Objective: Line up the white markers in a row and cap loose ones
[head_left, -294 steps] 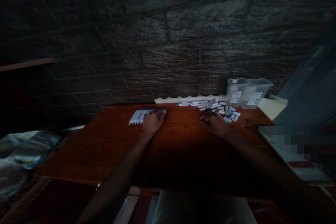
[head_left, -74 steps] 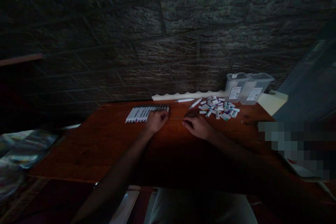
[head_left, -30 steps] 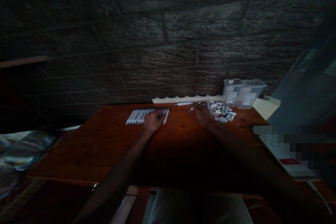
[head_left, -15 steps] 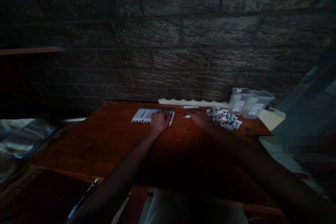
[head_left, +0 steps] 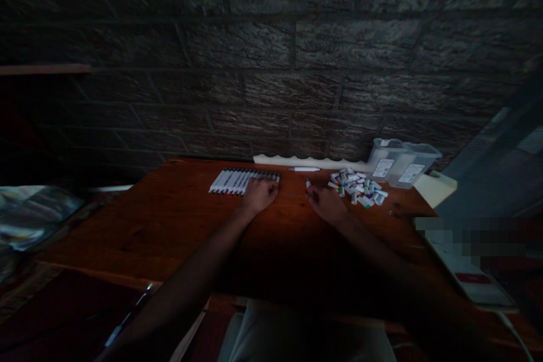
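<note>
White markers [head_left: 229, 181] with dark ends lie side by side in a neat row at the back left of the wooden table. My left hand [head_left: 260, 195] rests over the right end of that row, its fingers curled against the markers and hiding part of them. Further right, my right hand [head_left: 326, 203] is closed on a marker [head_left: 308, 184], whose upper end sticks out past the fingers. Beside it lies a loose pile of white marker caps [head_left: 356, 185] with coloured marks. One more marker [head_left: 304, 169] lies alone behind, near the wall.
Two clear plastic containers [head_left: 384, 167] with labels stand at the back right. A white wavy-edged strip [head_left: 309, 162] runs along the stone wall [head_left: 263, 90]. Right of the table [head_left: 161, 226] are a pale yellow object [head_left: 436, 188] and a white box-like thing [head_left: 462, 260].
My right hand has turned more upright and swung its marker from flat to pointing up. The marker that stood apart at the row's right end now lies against the row, beside my left hand.
</note>
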A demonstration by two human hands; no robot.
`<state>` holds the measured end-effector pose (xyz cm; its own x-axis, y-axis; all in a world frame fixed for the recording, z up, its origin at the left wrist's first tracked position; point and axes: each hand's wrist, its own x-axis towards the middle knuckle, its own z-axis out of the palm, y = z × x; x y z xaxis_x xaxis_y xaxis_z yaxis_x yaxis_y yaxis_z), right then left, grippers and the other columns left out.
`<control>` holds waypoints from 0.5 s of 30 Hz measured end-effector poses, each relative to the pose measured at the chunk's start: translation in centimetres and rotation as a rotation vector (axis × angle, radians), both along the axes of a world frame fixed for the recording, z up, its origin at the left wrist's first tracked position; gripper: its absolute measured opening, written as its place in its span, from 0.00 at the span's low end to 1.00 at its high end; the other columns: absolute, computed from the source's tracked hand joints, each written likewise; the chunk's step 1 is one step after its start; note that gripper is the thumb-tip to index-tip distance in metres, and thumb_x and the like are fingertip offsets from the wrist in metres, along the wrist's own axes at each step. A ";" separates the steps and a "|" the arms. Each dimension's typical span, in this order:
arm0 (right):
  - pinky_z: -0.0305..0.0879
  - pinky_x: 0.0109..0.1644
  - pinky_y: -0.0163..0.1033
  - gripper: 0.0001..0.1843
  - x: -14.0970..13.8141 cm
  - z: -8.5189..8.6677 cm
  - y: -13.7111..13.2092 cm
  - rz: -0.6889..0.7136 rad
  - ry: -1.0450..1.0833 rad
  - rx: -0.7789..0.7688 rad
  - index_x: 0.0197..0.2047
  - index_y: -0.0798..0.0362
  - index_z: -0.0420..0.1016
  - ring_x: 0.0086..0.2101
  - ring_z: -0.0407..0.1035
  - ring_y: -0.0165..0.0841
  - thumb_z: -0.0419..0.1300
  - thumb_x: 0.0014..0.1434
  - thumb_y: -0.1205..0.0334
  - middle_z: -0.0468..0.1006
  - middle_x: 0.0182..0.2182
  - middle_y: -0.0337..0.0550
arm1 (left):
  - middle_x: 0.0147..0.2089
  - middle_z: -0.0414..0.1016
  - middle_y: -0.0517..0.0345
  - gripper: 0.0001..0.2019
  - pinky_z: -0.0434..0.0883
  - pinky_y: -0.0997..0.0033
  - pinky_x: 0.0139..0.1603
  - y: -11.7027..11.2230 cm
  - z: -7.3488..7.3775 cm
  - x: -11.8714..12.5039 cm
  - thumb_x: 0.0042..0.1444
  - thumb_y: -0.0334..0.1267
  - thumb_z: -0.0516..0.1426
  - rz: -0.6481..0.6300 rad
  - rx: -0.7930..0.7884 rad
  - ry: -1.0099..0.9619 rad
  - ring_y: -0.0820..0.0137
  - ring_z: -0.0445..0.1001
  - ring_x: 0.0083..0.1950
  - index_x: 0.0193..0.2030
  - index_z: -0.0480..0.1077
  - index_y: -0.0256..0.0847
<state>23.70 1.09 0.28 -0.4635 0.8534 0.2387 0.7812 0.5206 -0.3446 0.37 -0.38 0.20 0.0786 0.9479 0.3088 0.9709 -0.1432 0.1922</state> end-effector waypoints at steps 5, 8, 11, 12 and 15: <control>0.67 0.41 0.34 0.12 -1.0 -0.5 -0.3 0.153 0.199 -0.065 0.47 0.52 0.76 0.35 0.76 0.32 0.56 0.62 0.60 0.82 0.37 0.43 | 0.36 0.81 0.57 0.13 0.66 0.62 0.52 0.1 -0.3 0.0 0.58 0.40 0.53 0.012 -0.001 -0.037 0.63 0.77 0.40 0.44 0.78 0.47; 0.68 0.40 0.34 0.15 -1.3 -0.8 -0.6 0.252 0.291 -0.076 0.51 0.53 0.75 0.34 0.75 0.31 0.56 0.62 0.59 0.82 0.37 0.43 | 0.36 0.81 0.56 0.14 0.67 0.65 0.51 0.1 -0.2 -0.1 0.59 0.41 0.52 0.004 0.000 -0.055 0.64 0.78 0.39 0.45 0.77 0.46; 0.68 0.43 0.34 0.15 -1.1 -1.0 -1.0 0.352 0.326 -0.057 0.50 0.53 0.75 0.35 0.75 0.31 0.56 0.62 0.60 0.81 0.39 0.44 | 0.36 0.81 0.56 0.15 0.68 0.66 0.48 0.1 -0.1 -0.3 0.59 0.42 0.52 -0.003 -0.006 -0.086 0.64 0.78 0.39 0.45 0.78 0.44; 0.68 0.45 0.35 0.14 -0.9 -1.1 -1.1 0.384 0.332 -0.036 0.49 0.53 0.76 0.38 0.75 0.31 0.57 0.61 0.61 0.81 0.41 0.45 | 0.36 0.81 0.56 0.15 0.68 0.67 0.48 0.1 -0.1 -0.4 0.58 0.41 0.52 -0.004 -0.010 -0.097 0.65 0.78 0.39 0.44 0.78 0.44; 0.66 0.51 0.36 0.12 -0.1 -1.2 -1.2 0.424 0.348 0.015 0.47 0.54 0.76 0.45 0.73 0.32 0.57 0.61 0.63 0.79 0.45 0.47 | 0.36 0.81 0.56 0.15 0.68 0.68 0.48 0.0 0.2 -0.6 0.58 0.41 0.52 -0.004 -0.021 -0.121 0.65 0.78 0.39 0.45 0.78 0.43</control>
<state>23.57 -0.14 -0.88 -0.6577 0.6042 0.4499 0.3426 0.7718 -0.5357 -0.19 -0.36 0.39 0.0459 0.9539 0.2966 0.9396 -0.1420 0.3114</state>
